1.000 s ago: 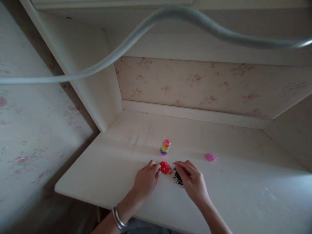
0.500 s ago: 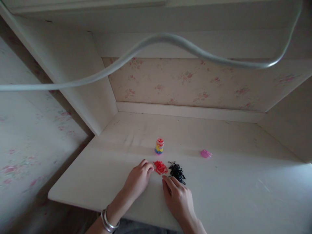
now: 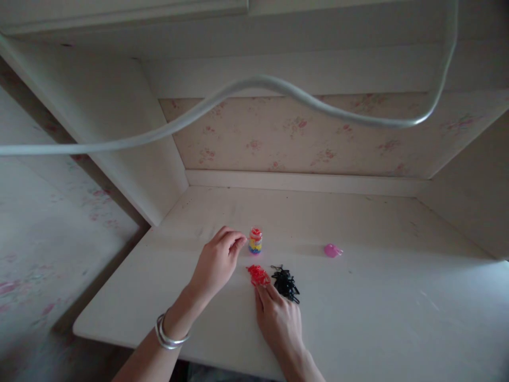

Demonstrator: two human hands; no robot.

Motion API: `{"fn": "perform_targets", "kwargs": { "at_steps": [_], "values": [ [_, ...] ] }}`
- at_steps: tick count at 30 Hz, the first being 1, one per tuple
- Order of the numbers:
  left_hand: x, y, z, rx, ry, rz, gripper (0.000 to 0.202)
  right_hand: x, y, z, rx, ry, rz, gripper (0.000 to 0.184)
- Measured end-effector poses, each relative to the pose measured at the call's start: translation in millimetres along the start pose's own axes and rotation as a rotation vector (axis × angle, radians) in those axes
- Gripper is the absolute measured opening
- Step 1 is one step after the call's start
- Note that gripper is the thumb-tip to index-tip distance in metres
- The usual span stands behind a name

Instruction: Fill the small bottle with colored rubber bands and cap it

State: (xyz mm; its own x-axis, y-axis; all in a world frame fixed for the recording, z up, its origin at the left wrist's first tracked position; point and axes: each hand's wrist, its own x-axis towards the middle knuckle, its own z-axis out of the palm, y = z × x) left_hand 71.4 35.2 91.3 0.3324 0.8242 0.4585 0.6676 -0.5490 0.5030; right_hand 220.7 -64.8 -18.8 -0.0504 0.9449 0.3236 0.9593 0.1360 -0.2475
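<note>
Hands [image 3: 217,260] [image 3: 281,321] near jar [image 3: 255,242] and red bands [image 3: 258,274]

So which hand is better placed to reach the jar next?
Likely the left hand: it is close beside the jar, while the right hand is at the near edge of the red pile, with that pile between it and the jar.

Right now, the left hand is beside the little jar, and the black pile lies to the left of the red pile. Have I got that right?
Not quite: the black pile lies to the right of the red pile, as the head view shows. The left hand is beside the little jar.
</note>
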Motion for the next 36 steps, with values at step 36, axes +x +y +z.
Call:
{"fn": "perform_targets", "kwargs": {
  "at_steps": [36],
  "values": [
    [-66,-29,61.3,0.189,-0.343,-0.197,0.025,88,23,-78,0.529,0.169,0.07,0.026]
  ]
}}
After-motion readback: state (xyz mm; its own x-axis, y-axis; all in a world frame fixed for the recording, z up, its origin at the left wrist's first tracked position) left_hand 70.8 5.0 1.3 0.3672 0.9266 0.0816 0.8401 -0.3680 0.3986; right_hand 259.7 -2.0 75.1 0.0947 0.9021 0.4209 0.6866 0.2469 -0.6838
